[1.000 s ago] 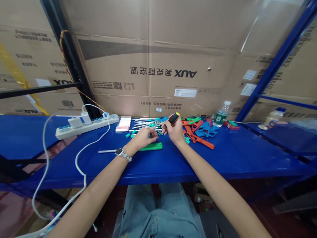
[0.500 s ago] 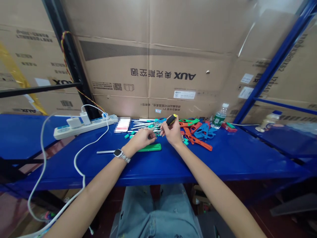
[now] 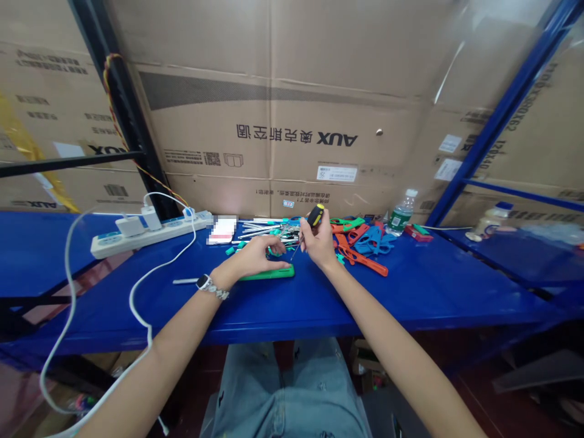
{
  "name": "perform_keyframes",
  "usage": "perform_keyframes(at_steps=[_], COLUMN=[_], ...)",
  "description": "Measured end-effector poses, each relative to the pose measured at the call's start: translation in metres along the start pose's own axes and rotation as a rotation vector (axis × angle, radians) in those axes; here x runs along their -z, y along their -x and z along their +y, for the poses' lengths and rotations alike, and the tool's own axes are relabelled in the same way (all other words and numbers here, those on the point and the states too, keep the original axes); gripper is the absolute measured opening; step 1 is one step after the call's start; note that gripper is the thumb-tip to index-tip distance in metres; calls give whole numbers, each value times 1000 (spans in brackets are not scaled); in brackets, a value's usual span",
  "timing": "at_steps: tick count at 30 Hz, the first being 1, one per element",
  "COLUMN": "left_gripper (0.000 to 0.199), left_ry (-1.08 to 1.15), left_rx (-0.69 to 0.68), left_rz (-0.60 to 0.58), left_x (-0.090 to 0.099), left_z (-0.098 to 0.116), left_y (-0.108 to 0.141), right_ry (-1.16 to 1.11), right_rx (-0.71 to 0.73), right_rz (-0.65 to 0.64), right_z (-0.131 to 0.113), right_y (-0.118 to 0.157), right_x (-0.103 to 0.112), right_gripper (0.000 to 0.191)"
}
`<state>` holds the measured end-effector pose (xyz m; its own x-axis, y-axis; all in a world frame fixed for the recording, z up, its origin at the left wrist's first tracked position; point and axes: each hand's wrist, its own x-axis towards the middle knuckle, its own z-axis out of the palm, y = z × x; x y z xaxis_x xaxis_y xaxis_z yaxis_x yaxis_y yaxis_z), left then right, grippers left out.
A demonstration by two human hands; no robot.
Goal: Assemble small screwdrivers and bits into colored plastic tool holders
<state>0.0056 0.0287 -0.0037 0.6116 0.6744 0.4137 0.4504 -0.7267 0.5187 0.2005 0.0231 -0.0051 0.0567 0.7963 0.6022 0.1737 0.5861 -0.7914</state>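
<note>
My right hand (image 3: 318, 243) is closed around a screwdriver (image 3: 316, 215) with a black and yellow handle; its thin shaft points down and left toward the table. To its left, my left hand (image 3: 258, 255) has thumb and fingers apart with nothing visible between them. The left thumb lies along or just above a green plastic handle (image 3: 274, 274), whose metal rod (image 3: 185, 281) sticks out leftward past the wrist. Behind both hands lies a pile of metal rods (image 3: 258, 230) with teal ends. Orange plastic pieces (image 3: 365, 261) and blue plastic pieces (image 3: 376, 241) lie right of my right hand.
A white power strip (image 3: 150, 234) with plugs and a cable sits at the left. Beside it is a blurred white item (image 3: 223, 230). A water bottle (image 3: 401, 213) and a red item (image 3: 418, 233) stand at the right. Cardboard (image 3: 292, 140) rises behind the blue table (image 3: 410, 298).
My left thumb and fingers have spread apart, and the thumb has come down to the green handle. The screwdriver has tilted more, its shaft now showing. The view has shifted slightly.
</note>
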Motion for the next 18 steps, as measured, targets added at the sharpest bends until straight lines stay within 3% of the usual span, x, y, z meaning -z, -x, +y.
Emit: perform_keyframes(at_steps=[6, 18], left_gripper=[33, 26], left_ry=[-88, -117], left_rx=[5, 71], left_rz=[-171, -187], left_x=[-4, -7], left_z=[-1, -3], left_y=[1, -2], right_ry=[39, 108], right_rx=[-30, 45], right_rz=[-66, -67], right_z=[4, 1], right_y=[2, 4], right_x=[2, -1], right_gripper=[35, 32])
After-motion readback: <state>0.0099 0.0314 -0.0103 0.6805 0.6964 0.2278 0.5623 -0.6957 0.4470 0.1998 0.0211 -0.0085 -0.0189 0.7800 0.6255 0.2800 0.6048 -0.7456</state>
